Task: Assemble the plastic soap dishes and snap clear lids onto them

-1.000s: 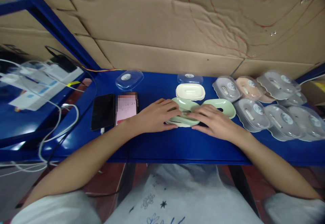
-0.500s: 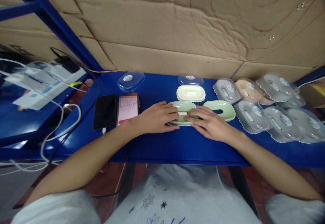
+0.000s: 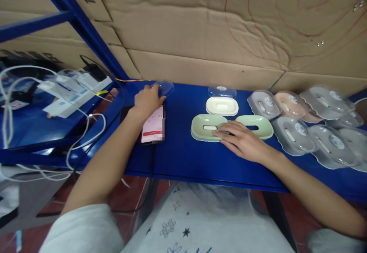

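Observation:
My right hand grips the right end of a pale green oval soap dish, fingers over its rim and thumb below. A small white bar-shaped piece shows in the middle of that dish. Beside it, partly behind my right hand, lies a second green oval piece with a long slot. At the left, my left hand curls over the near-left edge of a clear plastic lid; its fingertips are partly hidden. Behind the green dish sit a cream oval tray and another clear lid.
Several soap dishes with clear lids crowd the right side of the blue table. A lit phone lies below my left hand. White cables and a power strip are at the left; cardboard stands behind.
My left hand has let go of the green dish and moved left and back to the clear lid. My right hand stays at the dish. The view has shifted slightly left.

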### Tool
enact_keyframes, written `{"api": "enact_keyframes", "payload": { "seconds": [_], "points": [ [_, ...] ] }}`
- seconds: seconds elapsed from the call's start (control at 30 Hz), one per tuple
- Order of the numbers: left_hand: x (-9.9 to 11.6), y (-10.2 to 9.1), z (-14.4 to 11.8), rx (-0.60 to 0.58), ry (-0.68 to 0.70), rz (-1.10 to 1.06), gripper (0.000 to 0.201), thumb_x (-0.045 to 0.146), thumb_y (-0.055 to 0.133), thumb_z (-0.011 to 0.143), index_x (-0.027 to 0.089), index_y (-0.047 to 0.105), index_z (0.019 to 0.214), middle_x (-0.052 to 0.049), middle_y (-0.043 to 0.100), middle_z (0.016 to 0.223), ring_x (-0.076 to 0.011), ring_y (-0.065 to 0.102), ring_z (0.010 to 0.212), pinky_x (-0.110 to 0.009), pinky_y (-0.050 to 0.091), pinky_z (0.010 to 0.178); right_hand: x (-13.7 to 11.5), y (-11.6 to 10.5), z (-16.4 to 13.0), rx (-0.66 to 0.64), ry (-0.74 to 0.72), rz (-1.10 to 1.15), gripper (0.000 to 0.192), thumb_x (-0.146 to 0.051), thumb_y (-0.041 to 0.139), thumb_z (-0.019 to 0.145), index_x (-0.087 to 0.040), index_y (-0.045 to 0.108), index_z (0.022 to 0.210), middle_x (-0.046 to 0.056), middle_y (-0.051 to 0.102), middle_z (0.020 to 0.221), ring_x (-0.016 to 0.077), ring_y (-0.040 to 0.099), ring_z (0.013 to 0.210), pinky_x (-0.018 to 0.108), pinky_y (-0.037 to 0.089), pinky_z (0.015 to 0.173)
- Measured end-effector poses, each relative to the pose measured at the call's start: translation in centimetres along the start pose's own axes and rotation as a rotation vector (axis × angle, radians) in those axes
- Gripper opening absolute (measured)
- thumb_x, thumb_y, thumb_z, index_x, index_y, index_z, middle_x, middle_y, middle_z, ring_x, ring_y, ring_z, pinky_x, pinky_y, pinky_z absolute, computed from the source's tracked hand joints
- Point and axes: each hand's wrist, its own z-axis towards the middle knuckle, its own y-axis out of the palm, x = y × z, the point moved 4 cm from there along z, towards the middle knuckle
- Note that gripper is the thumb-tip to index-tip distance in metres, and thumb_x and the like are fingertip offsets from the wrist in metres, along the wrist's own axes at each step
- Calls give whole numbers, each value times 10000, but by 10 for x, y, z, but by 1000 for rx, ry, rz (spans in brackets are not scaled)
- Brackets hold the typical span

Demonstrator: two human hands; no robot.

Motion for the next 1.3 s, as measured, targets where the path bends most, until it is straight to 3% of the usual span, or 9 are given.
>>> {"api": "enact_keyframes", "payload": {
  "seconds": [0.13,0.23,0.4,0.6,0.7,0.87,0.97,1.1,1.3],
  "points": [
    [20,-13,-7,34,161,-168,471,547,725,942,219,720,1280,-167,756,1230,-367,719,1095,-532,563,980,1,1,0,1,30,25,349,-250,589,1078,-255,693,1412,104,742,1310,273,701,1252,587,563,1143],
    [49,-20,-27,-49,375,-387,399,596,696,959,264,741,1177,-80,795,1194,-287,732,1059,-428,584,958,2,0,1,-7,76,48,421,-309,612,1078,-265,625,1497,118,726,1350,289,687,1290,581,567,1147],
    [88,-20,-65,-68,632,-434,431,563,663,999,236,709,1277,-94,741,1303,-298,706,1193,-474,549,1084,4,-2,-2,-21,169,56,621,-329,599,1082,-273,398,1667,174,558,1574,316,590,1449,542,574,1160],
    [104,-25,-89,-135,864,-532,372,491,673,1015,230,712,1277,-83,720,1259,-245,710,1142,-397,564,1051,6,-1,-2,44,204,-7,827,-313,617,1062,-328,163,1753,174,388,1708,386,399,1593,640,462,1247],
    [108,-27,-99,-107,950,-500,330,456,667,1029,219,716,1254,-91,700,1264,-249,698,1161,-390,562,1042,8,-2,0,77,204,-61,802,-341,645,1051,-311,230,1736,176,506,1602,408,407,1574,681,415,1259],
    [112,-24,-107,-20,1032,-440,289,383,621,1059,196,693,1267,-116,689,1300,-263,677,1214,-407,553,1070,12,-3,-1,87,222,-75,632,-383,655,1047,-274,443,1633,174,624,1377,373,627,1330,612,558,1108],
    [113,-21,-108,-6,1024,-368,374,448,690,1020,218,670,1315,-124,665,1358,-299,657,1255,-462,551,1087,11,-4,-2,109,226,-68,536,-370,664,1042,-252,521,1545,178,618,1385,383,599,1383,626,539,1132],
    [113,-19,-108,-19,1004,-351,412,425,706,1019,238,634,1378,-136,631,1430,-316,623,1324,-486,557,1098,11,-2,-2,125,205,-4,455,-349,655,1047,-237,524,1468,197,550,1531,387,477,1535,638,508,1184],
    [113,-19,-109,-25,1088,-439,322,347,624,1068,214,632,1362,-151,624,1464,-293,610,1379,-467,527,1161,13,-3,0,101,226,-47,526,-387,669,1044,-212,520,1516,193,646,1381,364,642,1331,608,571,1108]
  ]
}}
